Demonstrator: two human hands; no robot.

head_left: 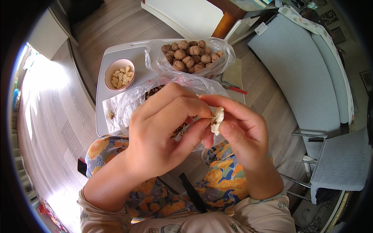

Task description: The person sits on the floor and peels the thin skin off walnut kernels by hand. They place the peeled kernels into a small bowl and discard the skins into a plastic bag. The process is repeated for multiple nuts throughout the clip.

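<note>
A pale, peeled-looking walnut kernel (218,119) is held up in front of me between the fingers and thumb of my right hand (248,134). My left hand (157,134) is closed, its thumb and forefinger pinching at the kernel's left edge, where a small brown patch shows. Beneath my hands, a clear plastic bag (134,101) with dark brown shell pieces (153,91) lies partly hidden. Beyond it, another clear bag (153,54) holds many whole walnuts (189,59). Pale kernels (122,77) sit in a pinkish bowl (107,74) at the far left.
Everything stands on a small light-grey table (101,120). A white tissue (112,123) carries a small brown scrap (111,115). A red-handled tool (237,90) lies at the right edge. A grey chair (342,163) and a grey padded seat (295,66) stand right.
</note>
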